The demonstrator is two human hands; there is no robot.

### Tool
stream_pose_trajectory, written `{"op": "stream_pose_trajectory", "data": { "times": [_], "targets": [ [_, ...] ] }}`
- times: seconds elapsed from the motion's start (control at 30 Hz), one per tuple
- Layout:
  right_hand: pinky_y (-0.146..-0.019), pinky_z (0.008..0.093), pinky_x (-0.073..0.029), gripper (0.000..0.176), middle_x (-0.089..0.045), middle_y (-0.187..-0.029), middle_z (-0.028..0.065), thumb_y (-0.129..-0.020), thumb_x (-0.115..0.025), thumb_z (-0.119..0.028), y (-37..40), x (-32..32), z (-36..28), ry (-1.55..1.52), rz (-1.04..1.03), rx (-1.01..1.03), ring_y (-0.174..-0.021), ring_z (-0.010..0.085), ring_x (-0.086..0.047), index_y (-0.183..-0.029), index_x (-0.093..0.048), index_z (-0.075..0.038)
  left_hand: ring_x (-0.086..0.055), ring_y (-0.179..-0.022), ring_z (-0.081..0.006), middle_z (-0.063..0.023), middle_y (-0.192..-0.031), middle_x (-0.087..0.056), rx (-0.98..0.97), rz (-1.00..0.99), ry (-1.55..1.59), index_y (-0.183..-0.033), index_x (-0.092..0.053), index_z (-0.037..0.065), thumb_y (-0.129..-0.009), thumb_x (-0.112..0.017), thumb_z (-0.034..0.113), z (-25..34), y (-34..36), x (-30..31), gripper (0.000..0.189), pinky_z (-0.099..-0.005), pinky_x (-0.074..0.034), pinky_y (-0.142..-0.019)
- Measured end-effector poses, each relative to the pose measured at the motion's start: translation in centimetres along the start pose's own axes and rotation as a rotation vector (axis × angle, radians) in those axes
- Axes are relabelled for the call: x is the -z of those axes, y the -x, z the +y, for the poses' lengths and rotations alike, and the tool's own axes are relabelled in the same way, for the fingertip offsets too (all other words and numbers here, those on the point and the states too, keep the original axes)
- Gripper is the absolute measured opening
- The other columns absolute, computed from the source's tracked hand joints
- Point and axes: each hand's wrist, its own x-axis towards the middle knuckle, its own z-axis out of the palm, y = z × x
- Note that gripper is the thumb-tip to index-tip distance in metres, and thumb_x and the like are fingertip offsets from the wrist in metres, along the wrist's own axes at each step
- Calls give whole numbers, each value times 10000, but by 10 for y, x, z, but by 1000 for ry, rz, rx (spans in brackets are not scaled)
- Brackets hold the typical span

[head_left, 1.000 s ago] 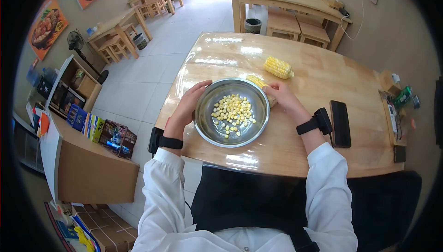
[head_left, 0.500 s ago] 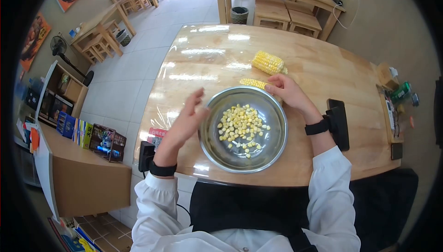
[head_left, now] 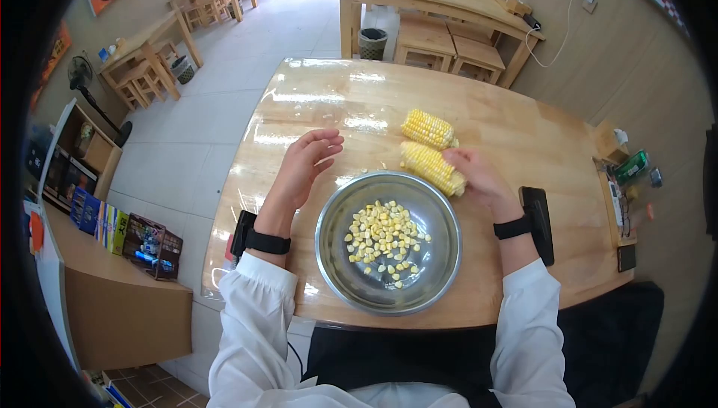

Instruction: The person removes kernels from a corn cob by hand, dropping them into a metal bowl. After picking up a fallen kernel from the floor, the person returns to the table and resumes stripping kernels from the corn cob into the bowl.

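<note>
A steel bowl (head_left: pixel 327 277) stands on the table in front of me, with loose yellow corn kernels (head_left: pixel 381 236) on its bottom. Just past its far right rim, my right hand (head_left: pixel 479 176) grips the right end of a corn cob (head_left: pixel 432 167). A second corn cob (head_left: pixel 428 128) lies right behind that one. My left hand (head_left: pixel 307 165) is held beyond the bowl's far left rim, fingers loosely spread and nothing in them. A few stray kernels sit on the table near the held cob.
A black phone (head_left: pixel 537 226) lies on the wooden table (head_left: pixel 344 120) beside my right wrist. At the right edge are a tissue box (head_left: pixel 611 142) and a green can (head_left: pixel 632 166). A counter (head_left: pixel 127 318) stands to the left; more tables and stools are farther back.
The view has tilted up, so the bowl appears lower. The right hand's cob, partly hidden behind the rim before, now shows clear of it. My left hand has moved farther beyond the bowl.
</note>
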Motion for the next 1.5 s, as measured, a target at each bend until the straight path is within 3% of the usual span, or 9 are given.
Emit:
{"op": "stream_pose_trajectory", "data": {
  "times": [0.17,0.37,0.43,0.7,0.77,0.9,0.97,1.27,1.5],
  "targets": [
    [-773,273,-493,377,-600,-1048,57,-953,-424,-327,7,-16,-45,-536,38,-98,-881,123,-590,-1170,-501,-29,-540,-1048,-145,-62,-1112,-582,-98,-92,10,-1170,-510,41,-903,-466,188,9,11,-11,308,-282,-420,-874],
    [-762,299,-495,312,-585,-1044,65,-949,-451,-263,4,-87,-86,-659,-222,-87,-908,143,-581,-1140,-502,-22,-498,-1137,-183,-115,-1214,-526,-186,-186,47,-1274,-431,13,-953,-420,336,9,21,-23,456,-311,-400,-947],
    [-778,296,-485,308,-580,-1051,60,-944,-461,-247,-6,-103,-81,-592,-248,-58,-933,137,-569,-1150,-497,-20,-492,-1143,-199,-114,-1239,-503,-116,-449,365,-1291,-399,15,-966,-378,342,10,20,-23,462,-339,-397,-969],
    [-781,242,-436,278,-566,-1045,39,-914,-510,-203,-8,-114,-88,-98,-209,170,-966,96,-523,-1136,-518,-35,-525,-1081,-177,-97,-1184,-503,-114,-460,635,-1303,-322,50,-971,-389,268,12,18,-16,402,-330,-479,-892],
    [-724,211,-428,260,-572,-951,15,-912,-517,-214,-9,-105,-84,-7,-130,249,-888,72,-527,-1104,-532,-40,-534,-1065,-175,-83,-1191,-490,-107,-426,683,-1329,-280,94,-963,-411,260,11,19,-20,423,-325,-501,-859],
    [-621,174,-407,218,-558,-809,-8,-922,-492,-217,-18,-93,-75,47,-231,182,-722,55,-520,-1040,-542,-39,-531,-1070,-179,-78,-1209,-476,-70,-416,697,-1349,-250,118,-952,-438,257,6,15,-21,461,-341,-487,-880],
    [-529,157,-384,236,-501,-699,-40,-923,-509,-276,-16,-100,-74,42,-208,116,-597,26,-477,-996,-527,-52,-494,-1139,-222,-134,-1264,-453,-72,-426,731,-1362,-251,97,-945,-431,314,3,12,-20,504,-388,-459,-932],
    [-498,169,-387,357,-518,-685,-9,-880,-585,-335,-14,-109,-71,17,-332,14,-554,39,-481,-1011,-474,-22,-482,-1112,-176,-84,-1266,-427,-217,-263,290,-1430,-150,130,-900,-549,207,4,11,-20,668,-338,-433,-915],
    [-487,168,-379,425,-524,-685,1,-848,-639,-305,-19,-100,-69,-88,-353,75,-556,40,-478,-1057,-428,0,-459,-1150,-193,-92,-1271,-435,-145,-297,392,-1408,-186,124,-939,-448,276,9,-6,-39,558,-349,-402,-952]
  ]
}}
